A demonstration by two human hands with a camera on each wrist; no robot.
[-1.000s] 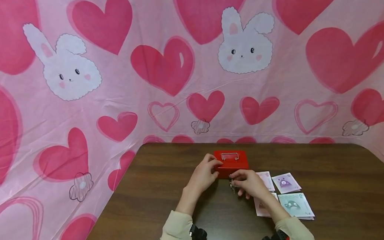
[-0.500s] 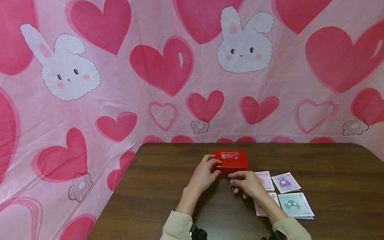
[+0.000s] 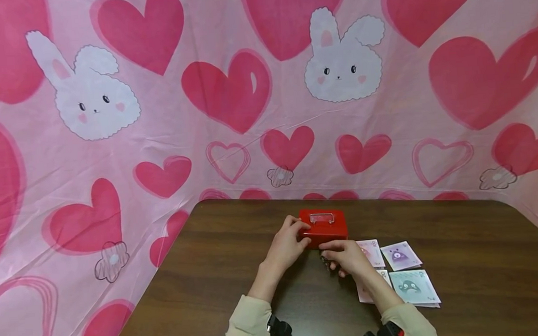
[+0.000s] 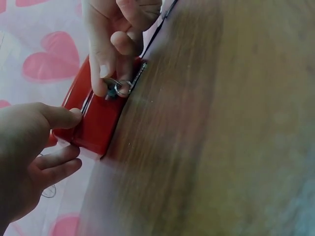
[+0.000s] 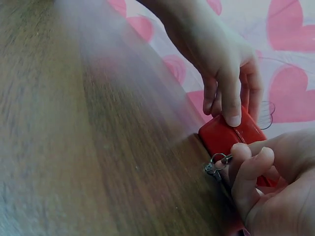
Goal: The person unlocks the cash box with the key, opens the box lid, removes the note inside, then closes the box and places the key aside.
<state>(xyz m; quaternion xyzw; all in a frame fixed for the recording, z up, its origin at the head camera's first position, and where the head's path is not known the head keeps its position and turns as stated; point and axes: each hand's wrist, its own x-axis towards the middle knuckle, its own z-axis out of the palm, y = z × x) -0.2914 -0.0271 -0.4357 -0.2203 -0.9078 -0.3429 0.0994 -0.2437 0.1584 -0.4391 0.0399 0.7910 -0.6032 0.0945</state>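
A small red cash box (image 3: pixel 332 231) with a folding metal handle on its lid stands near the table's back edge. My left hand (image 3: pixel 284 244) grips its left end, thumb on the front wall and fingers over the lid and side. At the front wall, my right hand (image 3: pixel 347 256) pinches a key between thumb and forefinger; those fingers hide most of it. From the key hangs a metal ring (image 5: pixel 216 160) with more small metal pieces on it. In the left wrist view the ring (image 4: pixel 123 87) dangles just before the box's front, close over the tabletop.
Several folded play banknotes with cartoon creatures lie right of the box, among them a purple one (image 3: pixel 400 256) and a green one (image 3: pixel 413 287). My right forearm partly covers two pink ones. Behind the brown table (image 3: pixel 202 287) hangs a pink heart-and-bunny cloth (image 3: pixel 222 30).
My right hand has shifted slightly left, closer to the box front, with the key in its fingers. The left hand has kept its grip on the box.
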